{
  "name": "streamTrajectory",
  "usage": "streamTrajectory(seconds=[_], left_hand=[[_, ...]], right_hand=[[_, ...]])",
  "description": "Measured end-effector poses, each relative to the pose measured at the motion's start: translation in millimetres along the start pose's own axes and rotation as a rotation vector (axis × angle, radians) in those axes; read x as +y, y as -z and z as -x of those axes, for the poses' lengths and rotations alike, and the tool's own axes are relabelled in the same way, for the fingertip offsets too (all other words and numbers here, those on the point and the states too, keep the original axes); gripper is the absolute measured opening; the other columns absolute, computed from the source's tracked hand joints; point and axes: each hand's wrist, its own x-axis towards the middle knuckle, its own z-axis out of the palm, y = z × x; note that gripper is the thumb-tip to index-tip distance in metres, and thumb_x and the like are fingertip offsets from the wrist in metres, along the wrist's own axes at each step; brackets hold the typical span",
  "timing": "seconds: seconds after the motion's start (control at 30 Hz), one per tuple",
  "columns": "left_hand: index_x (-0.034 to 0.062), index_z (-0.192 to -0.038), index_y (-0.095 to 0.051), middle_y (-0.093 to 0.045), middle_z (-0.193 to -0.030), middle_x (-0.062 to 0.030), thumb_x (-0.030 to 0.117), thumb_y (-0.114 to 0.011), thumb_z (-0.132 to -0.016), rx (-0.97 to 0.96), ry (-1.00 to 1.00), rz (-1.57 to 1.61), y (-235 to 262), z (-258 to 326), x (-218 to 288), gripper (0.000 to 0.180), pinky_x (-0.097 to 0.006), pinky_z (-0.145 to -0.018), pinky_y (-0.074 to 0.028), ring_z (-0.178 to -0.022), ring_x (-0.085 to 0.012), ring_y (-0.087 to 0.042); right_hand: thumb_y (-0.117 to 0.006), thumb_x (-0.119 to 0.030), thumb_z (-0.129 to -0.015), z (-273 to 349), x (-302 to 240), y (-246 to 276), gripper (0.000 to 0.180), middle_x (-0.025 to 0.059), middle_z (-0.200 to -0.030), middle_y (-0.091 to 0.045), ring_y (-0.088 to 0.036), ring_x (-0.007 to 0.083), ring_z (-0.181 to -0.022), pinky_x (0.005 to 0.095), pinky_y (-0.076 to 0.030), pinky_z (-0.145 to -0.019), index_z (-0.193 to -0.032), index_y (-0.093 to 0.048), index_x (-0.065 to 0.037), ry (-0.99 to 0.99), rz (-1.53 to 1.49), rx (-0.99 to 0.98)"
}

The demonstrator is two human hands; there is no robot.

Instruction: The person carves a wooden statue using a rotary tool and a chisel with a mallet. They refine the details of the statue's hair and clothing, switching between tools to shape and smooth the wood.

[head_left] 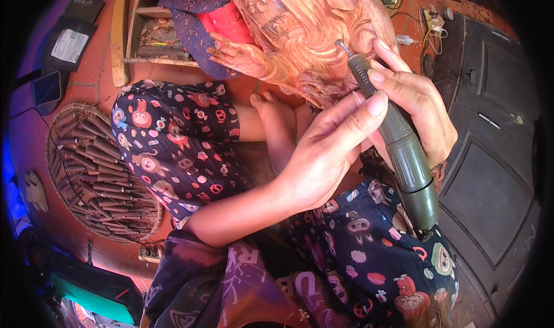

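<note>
A dark green rotary carving tool [408, 160] slants across the view, its thin metal bit [344, 46] up against the carved wooden figure [294, 16]. My right hand [426, 100] wraps the tool from the right, fingertips near its ribbed nose. From the left, my left hand [320, 149] grips it too, thumb lying along the body; most of its fingers are hidden behind. Curling grooves and swirls cover the reddish wood near the bit. Folded dark cloth [193, 31] and a red cloth [234, 25] lie against the carving's left side.
A round woven basket [156, 224] at left holds many brown-handled chisels [107, 172]. Behind it sits a wooden tray [135, 54] with shavings. A dark panelled board [490, 172] lies at right, near a power strip [430, 22]. My crossed legs in patterned shorts [179, 137] are beneath.
</note>
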Motion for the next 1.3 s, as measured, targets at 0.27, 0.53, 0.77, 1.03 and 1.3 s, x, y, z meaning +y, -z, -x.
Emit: streamTrajectory(seconds=[0.27, 0.53, 0.77, 1.03, 1.3], left_hand=[[0.0018, -0.126, -0.049, -0.053, -0.120, -0.0032, 0.029, -0.042, -0.103, 0.062, 0.006, -0.037, -4, 4, -1, 0.036, -0.032, -0.101, -0.036, -0.114, -0.0117, -0.049], [0.0017, -0.128, -0.048, -0.051, -0.124, -0.0034, 0.029, -0.045, -0.102, 0.055, 0.010, -0.015, -4, 1, 1, 0.038, -0.032, -0.103, -0.035, -0.118, -0.0111, -0.046], [0.0001, -0.138, -0.038, -0.048, -0.133, -0.0067, 0.030, -0.039, -0.103, 0.073, 0.027, -0.061, -4, 6, 1, 0.045, -0.035, -0.107, -0.030, -0.125, -0.0162, -0.043], [0.0004, -0.131, -0.045, -0.051, -0.125, -0.0064, 0.028, -0.041, -0.103, 0.070, 0.035, -0.019, 2, 8, 0, 0.040, -0.034, -0.102, -0.036, -0.116, -0.0142, -0.048], [0.0023, -0.125, -0.051, -0.053, -0.122, -0.0028, 0.028, -0.045, -0.103, 0.026, 0.026, 0.009, 1, 2, 0, 0.035, -0.031, -0.101, -0.036, -0.115, -0.0104, -0.048]], right_hand=[[-0.075, -0.013, -0.072, 3, -3, 3, 0.030, 0.0194, -0.080, -0.068, -0.069, 0.0291, -0.081, 0.0485, -0.056, -0.087, -0.088, -0.068, 0.012, -0.026, 0.029, -0.041], [-0.075, -0.013, -0.073, 4, 1, -3, 0.029, 0.0197, -0.079, -0.067, -0.070, 0.0285, -0.078, 0.0463, -0.056, -0.085, -0.088, -0.068, 0.011, 0.012, 0.025, 0.049], [-0.075, -0.012, -0.072, 8, -5, -5, 0.025, 0.0171, -0.078, -0.068, -0.070, 0.0314, -0.089, 0.0466, -0.050, -0.094, -0.087, -0.070, 0.007, -0.052, 0.042, 0.003], [-0.075, -0.012, -0.072, 9, -4, -4, 0.023, 0.0164, -0.080, -0.069, -0.070, 0.0326, -0.092, 0.0463, -0.048, -0.096, -0.087, -0.071, 0.006, -0.059, 0.030, -0.009], [-0.076, -0.015, -0.071, 5, -6, 0, 0.029, 0.0192, -0.080, -0.068, -0.070, 0.0325, -0.092, 0.0465, -0.048, -0.096, -0.088, -0.070, 0.008, -0.104, -0.039, -0.013]])
